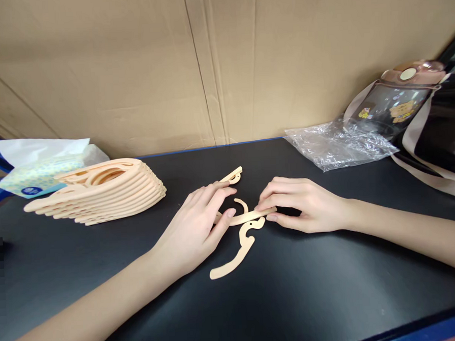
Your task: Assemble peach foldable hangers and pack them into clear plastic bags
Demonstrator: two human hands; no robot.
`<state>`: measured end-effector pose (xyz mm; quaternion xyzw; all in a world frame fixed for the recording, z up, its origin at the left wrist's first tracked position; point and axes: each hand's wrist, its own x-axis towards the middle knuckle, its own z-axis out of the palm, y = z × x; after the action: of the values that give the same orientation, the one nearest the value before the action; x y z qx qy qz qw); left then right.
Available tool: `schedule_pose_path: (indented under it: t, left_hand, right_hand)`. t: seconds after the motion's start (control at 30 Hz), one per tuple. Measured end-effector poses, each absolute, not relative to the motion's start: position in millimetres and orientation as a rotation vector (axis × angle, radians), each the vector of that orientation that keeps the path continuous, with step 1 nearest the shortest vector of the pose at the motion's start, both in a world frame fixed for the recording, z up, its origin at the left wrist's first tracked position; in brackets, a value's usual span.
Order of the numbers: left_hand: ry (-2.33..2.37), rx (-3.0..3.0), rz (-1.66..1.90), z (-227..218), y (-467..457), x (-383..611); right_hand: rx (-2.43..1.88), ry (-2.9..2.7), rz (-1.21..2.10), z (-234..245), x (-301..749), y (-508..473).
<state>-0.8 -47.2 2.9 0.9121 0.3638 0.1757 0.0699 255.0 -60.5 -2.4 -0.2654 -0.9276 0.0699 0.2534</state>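
Head view: left hand (195, 223), half-curled, grip unclear, covers one curved strip (249, 217) at left; right hand (303, 204) pinches its right end. From the strip, one hooked piece (242, 252) lies nearer, one hanger stack (122, 199) left, one bottle (395, 104) right.

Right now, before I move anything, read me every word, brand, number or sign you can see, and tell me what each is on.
No text can be read for certain.
Tissue pack: a blue oval mark, too small and blurred to read.
Bottle: cartoon stickers; any lettering on them is too small to read.
Loose beige pieces and stacked beige pieces: no lettering visible.
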Motion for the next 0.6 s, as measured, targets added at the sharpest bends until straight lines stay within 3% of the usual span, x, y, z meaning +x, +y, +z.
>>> schedule_pose_path:
  t: [0.23, 0.6]
  left_hand:
    - [0.929, 2.827, 0.525, 3.5, -47.7, -1.6]
    - [1.109, 2.802, 0.461, -0.6, -45.3, -2.3]
  right_hand:
    - [-0.696, -2.591, 0.095, -1.1, 254.4, -62.0]
    - [-0.689, -2.581, 0.146, -0.9, 255.8, -61.9]
